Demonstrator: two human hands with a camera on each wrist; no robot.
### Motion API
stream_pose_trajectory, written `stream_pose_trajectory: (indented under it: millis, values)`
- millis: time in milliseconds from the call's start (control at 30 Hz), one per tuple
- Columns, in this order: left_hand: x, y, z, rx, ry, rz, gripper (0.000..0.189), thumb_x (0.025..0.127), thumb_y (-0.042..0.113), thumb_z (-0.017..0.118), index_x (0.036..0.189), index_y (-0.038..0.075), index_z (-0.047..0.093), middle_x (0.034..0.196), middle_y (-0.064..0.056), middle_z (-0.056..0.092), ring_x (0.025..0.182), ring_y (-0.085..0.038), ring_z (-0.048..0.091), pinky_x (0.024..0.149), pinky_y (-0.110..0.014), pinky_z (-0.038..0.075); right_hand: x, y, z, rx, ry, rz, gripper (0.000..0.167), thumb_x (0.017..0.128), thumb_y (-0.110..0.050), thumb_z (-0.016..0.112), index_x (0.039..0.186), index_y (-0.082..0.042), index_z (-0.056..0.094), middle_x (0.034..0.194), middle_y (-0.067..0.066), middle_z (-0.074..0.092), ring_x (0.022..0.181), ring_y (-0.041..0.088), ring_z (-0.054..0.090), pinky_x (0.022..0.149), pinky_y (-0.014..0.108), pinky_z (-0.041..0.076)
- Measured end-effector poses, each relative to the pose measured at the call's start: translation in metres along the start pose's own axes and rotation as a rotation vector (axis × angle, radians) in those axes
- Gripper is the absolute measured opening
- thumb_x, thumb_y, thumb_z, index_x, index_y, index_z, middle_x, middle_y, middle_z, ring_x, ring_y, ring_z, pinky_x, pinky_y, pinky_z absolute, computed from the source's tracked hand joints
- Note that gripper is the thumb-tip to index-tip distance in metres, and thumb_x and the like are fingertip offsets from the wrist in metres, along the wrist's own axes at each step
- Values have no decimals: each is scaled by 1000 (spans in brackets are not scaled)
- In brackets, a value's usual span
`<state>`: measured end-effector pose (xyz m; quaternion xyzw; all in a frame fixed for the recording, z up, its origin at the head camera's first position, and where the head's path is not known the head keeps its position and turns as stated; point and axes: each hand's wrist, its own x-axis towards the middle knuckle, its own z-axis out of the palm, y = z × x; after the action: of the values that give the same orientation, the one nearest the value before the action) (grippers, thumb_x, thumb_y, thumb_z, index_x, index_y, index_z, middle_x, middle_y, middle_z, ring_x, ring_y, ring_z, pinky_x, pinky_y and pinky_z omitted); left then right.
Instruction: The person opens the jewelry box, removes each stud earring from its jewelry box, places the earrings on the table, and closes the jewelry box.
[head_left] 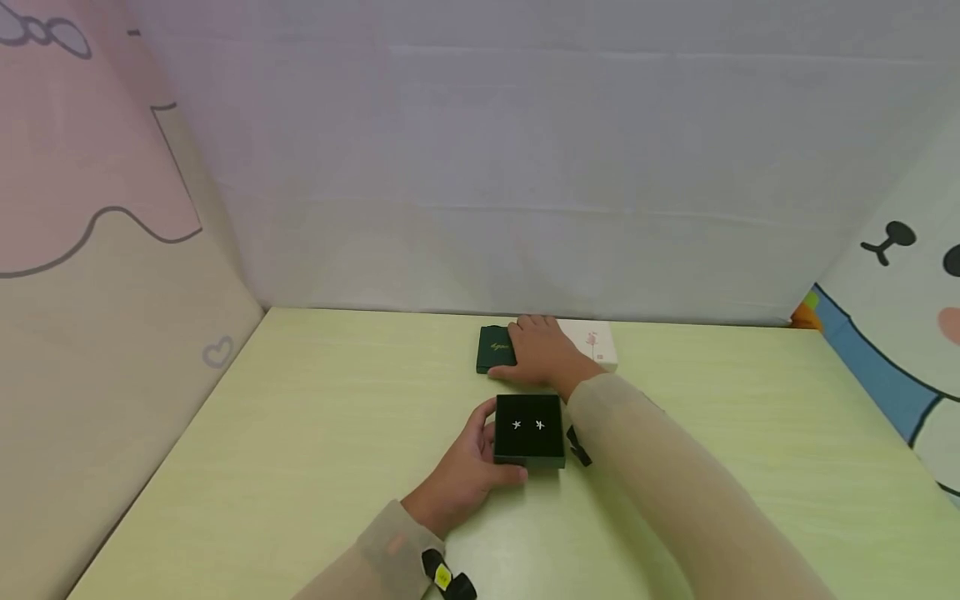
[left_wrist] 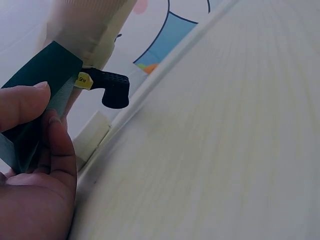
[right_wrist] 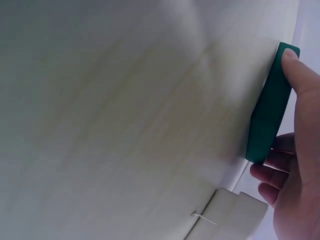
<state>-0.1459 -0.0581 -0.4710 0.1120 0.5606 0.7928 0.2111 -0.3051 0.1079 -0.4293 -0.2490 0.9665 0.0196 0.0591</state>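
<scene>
A small dark green open box (head_left: 529, 430) with two star-shaped earrings (head_left: 528, 425) on its black insert sits on the pale green table (head_left: 315, 433). My left hand (head_left: 468, 467) grips its left side, thumb and fingers curled round the box wall (left_wrist: 45, 95). Further back lies a dark green lid (head_left: 495, 350) with gold lettering. My right hand (head_left: 542, 350) lies over it, the thumb and fingers clasping its edges (right_wrist: 270, 105). A white box (head_left: 596, 343) stands just right of that hand, partly hidden by it.
Fabric walls close the table at the back and on both sides. The white box (right_wrist: 227, 217) sits against the back wall. A black wrist-mounted device (head_left: 577, 446) hangs under my right sleeve, another (head_left: 446, 577) on my left wrist.
</scene>
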Motion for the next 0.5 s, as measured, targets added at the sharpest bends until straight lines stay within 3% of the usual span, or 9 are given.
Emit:
stream_pose_trajectory:
  millis: [233,500]
  values:
    - [-1,1,0,-4,4,-8,104,80,-19,73,161,13,16,150,-16,48,127,-25,58,94,-30,51,2,4,0,10,4,12,102,90,-77,54,155,0,40,156,17,42,146,37,34,120,53,21]
    - [-1,1,0,-20,10,-10,104,80,-19,74,161,12,16,150,-16,48,126,-25,58,93,-30,51,-8,13,-18,145,51,50,100,90,-74,59,156,-2,40,158,17,42,147,37,34,119,55,23]
